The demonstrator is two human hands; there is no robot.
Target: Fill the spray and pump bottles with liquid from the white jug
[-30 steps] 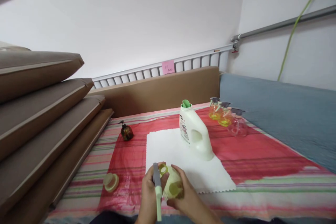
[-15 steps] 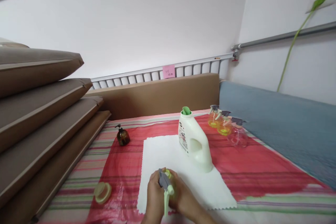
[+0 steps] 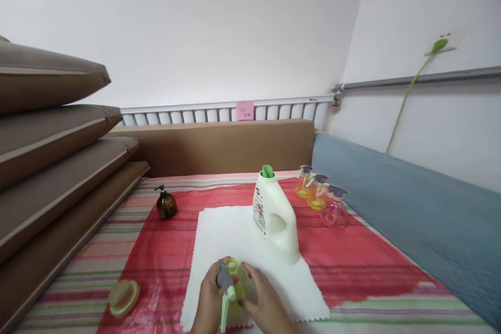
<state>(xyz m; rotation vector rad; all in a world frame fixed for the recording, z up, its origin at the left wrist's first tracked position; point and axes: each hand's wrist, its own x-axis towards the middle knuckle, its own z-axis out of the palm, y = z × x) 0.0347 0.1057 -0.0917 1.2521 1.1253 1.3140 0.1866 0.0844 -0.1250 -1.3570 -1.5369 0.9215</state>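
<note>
Low in the picture, both my hands close around a small yellow-green spray bottle (image 3: 237, 286). My left hand (image 3: 207, 297) grips its grey trigger head (image 3: 224, 277), whose pale green tube hangs down. My right hand (image 3: 263, 300) wraps the bottle's body from the right. They are over the near part of a white cloth (image 3: 230, 235) spread on a red plastic sheet (image 3: 352, 250). A white detergent jug (image 3: 275, 219) with a green spout stands on the cloth just beyond my hands.
Three small spray bottles (image 3: 318, 195) stand to the right of the jug, and a brown pump bottle (image 3: 166, 204) to the left. A pale green lid (image 3: 123, 296) lies at the near left. Brown cushions (image 3: 50, 167) are stacked on the left; a blue mattress (image 3: 410, 203) lies right.
The trigger head has come down onto the bottle's neck, and both hands have closed in tighter around it. The camera view has tilted and shifted, so everything sits lower and further left.
</note>
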